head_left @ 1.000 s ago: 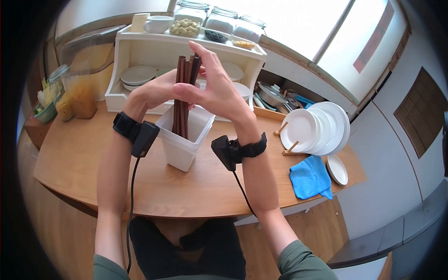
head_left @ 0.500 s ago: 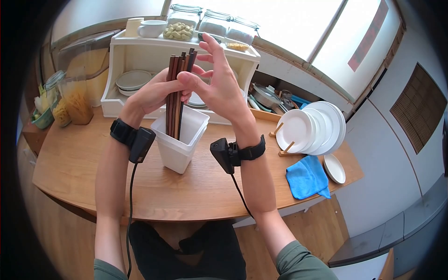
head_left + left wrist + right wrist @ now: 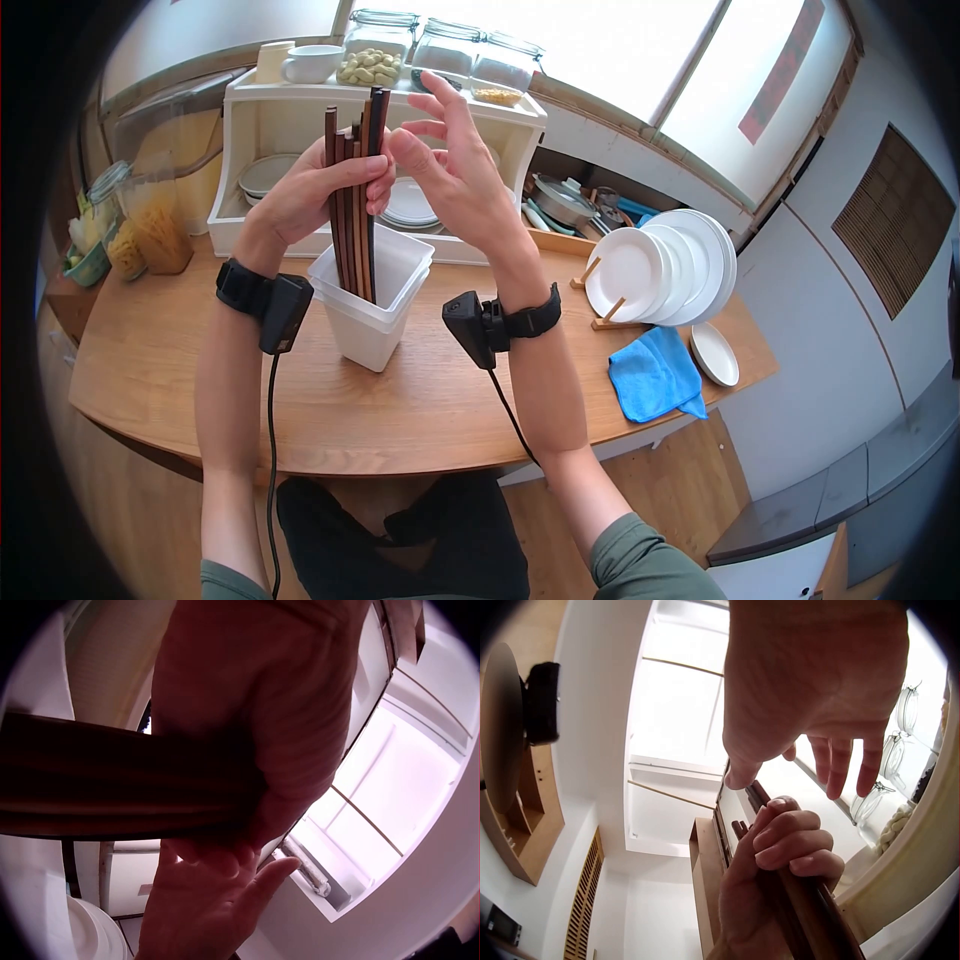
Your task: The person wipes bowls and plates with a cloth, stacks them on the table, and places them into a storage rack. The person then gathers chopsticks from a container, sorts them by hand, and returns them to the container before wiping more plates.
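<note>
A bundle of dark brown chopsticks (image 3: 352,235) stands nearly upright, gripped around its upper part by my left hand (image 3: 300,195). Their lower ends reach into the mouth of a tall white plastic container (image 3: 368,335) on the table. In the right wrist view, the curled fingers (image 3: 791,840) of the left hand wrap the chopsticks (image 3: 810,919), and the tips stick out above the fist at uneven heights. My right hand (image 3: 465,185) is just right of the bundle, fingers spread and loosely extended, with nothing in it.
Behind the container is a white shelf (image 3: 235,232) with plates inside and a cup (image 3: 312,65) and glass jars (image 3: 372,65) on top. White plates (image 3: 625,275) stand in a wooden rack at right, near a blue cloth (image 3: 655,375) and a small dish (image 3: 714,355).
The right thumb has come away from the chopsticks, and the right hand now stands apart from them. The left hand keeps hold of the bundle, which appears further left in view.
</note>
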The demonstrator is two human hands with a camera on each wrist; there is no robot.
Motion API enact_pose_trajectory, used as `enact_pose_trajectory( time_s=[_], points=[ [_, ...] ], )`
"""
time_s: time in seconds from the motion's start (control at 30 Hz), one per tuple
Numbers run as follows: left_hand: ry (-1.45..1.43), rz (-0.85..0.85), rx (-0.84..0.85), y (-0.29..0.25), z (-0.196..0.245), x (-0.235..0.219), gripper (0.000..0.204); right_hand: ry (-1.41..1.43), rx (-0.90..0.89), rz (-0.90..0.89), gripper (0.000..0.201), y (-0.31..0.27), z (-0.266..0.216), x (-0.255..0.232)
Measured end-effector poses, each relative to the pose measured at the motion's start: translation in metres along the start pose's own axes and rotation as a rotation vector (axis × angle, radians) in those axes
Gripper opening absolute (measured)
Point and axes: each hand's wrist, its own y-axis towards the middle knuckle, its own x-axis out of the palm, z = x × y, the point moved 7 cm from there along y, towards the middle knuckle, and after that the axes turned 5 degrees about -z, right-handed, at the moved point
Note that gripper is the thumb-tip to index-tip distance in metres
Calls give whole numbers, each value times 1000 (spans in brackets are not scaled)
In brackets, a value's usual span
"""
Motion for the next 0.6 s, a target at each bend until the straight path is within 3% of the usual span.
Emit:
enact_pose_trajectory(
  time_s=[0.33, 0.43, 0.6],
  points=[
    [71, 24, 74, 2, 14, 0, 20, 21, 28, -54, 79, -1, 6, 8],
    [113, 102, 93, 2, 19, -3, 22, 52, 45, -90, 83, 0, 8, 13],
    [125, 23, 59, 3, 11, -4, 27, 105, 115, -196, 91, -4, 9, 20]
  ],
)
